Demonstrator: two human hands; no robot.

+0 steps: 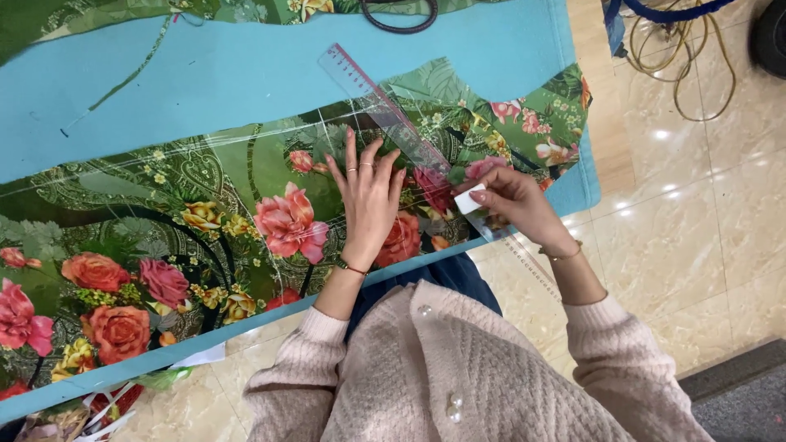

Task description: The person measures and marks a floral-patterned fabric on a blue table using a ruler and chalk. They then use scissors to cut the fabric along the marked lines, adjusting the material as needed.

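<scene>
Floral fabric [205, 221] spread flat on blue table [205, 82], clear ruler [385, 110] laid across, running 11 to 5 o'clock. Left hand [368, 200] open, fingers splayed, pinning ruler and cloth. Right hand [512, 205] pinching white chalk [468, 199] at ruler's 5 o'clock end. Risk imo: slick fabric creeps or ruler pivots if left palm eases, so line goes crooked. Scissors [399, 16] at 12 o'clock.
</scene>
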